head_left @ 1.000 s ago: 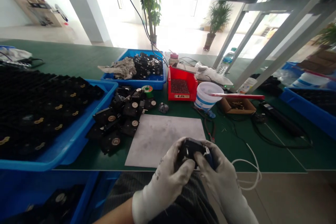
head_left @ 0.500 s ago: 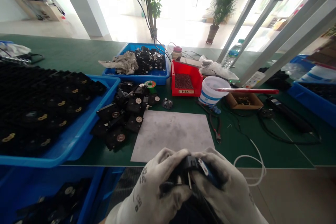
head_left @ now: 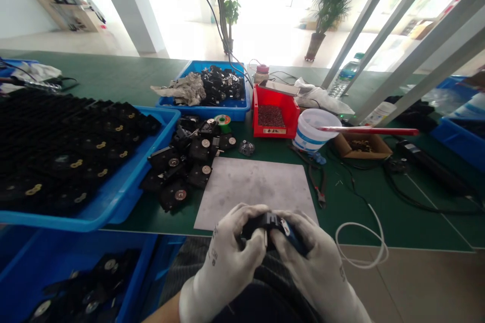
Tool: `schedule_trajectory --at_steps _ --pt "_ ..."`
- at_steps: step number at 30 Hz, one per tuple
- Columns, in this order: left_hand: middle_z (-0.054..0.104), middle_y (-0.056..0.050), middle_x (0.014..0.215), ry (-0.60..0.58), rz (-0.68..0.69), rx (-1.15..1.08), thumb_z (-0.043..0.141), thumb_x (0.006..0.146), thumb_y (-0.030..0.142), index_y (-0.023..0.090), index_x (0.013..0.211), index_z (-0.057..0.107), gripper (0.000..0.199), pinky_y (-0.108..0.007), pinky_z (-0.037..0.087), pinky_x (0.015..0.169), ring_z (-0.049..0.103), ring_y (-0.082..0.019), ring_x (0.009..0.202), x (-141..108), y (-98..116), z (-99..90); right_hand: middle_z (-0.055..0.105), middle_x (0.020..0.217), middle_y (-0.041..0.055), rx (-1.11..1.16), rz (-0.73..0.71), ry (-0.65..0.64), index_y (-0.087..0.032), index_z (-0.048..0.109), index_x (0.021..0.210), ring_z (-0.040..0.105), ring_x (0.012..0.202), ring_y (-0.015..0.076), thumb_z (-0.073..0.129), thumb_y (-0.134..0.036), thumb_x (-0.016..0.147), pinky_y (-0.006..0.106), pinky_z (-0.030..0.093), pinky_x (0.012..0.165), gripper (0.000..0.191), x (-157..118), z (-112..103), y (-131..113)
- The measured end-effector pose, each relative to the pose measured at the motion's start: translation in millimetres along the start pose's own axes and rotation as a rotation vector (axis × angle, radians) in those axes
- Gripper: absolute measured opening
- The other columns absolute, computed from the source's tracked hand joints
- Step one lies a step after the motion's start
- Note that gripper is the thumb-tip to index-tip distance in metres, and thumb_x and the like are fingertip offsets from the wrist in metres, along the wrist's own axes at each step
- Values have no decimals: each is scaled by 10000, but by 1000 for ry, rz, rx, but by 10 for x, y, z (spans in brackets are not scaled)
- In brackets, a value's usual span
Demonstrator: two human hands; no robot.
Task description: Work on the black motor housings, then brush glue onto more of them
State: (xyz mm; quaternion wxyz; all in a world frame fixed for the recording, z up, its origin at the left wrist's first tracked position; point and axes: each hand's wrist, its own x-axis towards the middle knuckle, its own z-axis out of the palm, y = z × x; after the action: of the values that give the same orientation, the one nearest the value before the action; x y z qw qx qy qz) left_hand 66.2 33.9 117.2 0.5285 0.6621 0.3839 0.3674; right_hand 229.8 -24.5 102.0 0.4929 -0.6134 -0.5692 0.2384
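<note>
Assembly workshop: green workbench [head_left: 113, 73], blue parts trays [head_left: 202, 117]

The gloved left hand [head_left: 225, 257] and right hand [head_left: 314, 262] hold a black component [head_left: 261, 225] above a gray mat [head_left: 253, 186].

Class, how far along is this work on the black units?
Looks done: rows of black units fill the blue tray. In hand: one unit between the gloved left hand and right hand. Remaining: the loose pile by the grey mat and the heap in the farther blue bin.
</note>
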Motion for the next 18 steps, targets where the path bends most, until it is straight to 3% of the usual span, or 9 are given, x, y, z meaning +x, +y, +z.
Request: schedule_trajectory --at_steps 3,6,9,13,16,18 --pt "735 -69 979 18 69 28 584 861 152 188 1061 731 251 -341 580 854 732 -242 927 -24 28 33 754 1000 20 -34 -83 28 -264 712 1060 754 903 186 688 -180 928 242 595 817 158 -23 -43 -24" --pt "725 -71 983 -24 90 -1 592 866 153 188 1059 734 242 -329 583 834 732 -234 909 -49 92 33 717 904 14 -67 -156 8 -260 704 1027 731 779 173 683 -161 924 234 586 702 145 -47 -103 -81" --pt "710 -59 923 -22 71 -30 587 856 166 184 1005 747 220 -303 573 764 713 -212 833 -28 124 33 663 798 4 -82 -153 11 -250 709 958 668 661 160 679 -170 932 237 545 609 89 -51 -104 -126" --pt "717 -68 902 7 -86 -86 615 829 215 172 950 758 191 -310 561 770 698 -222 844 72 -3 88 683 815 28 1 82 33 -222 721 876 669 738 187 675 -278 950 277 541 692 103 29 1 -60" --pt "736 -75 907 26 -312 -277 650 839 287 163 984 735 209 -317 555 766 691 -225 846 134 -129 133 715 818 42 202 394 -89 -198 732 886 689 782 225 705 -441 927 299 544 686 249 122 58 37" --pt "726 -62 880 5 -386 -395 644 878 345 170 1032 718 245 -308 552 743 682 -209 804 146 -146 124 743 870 58 398 546 -161 -186 737 975 715 873 263 727 -518 904 319 568 720 339 162 58 66"
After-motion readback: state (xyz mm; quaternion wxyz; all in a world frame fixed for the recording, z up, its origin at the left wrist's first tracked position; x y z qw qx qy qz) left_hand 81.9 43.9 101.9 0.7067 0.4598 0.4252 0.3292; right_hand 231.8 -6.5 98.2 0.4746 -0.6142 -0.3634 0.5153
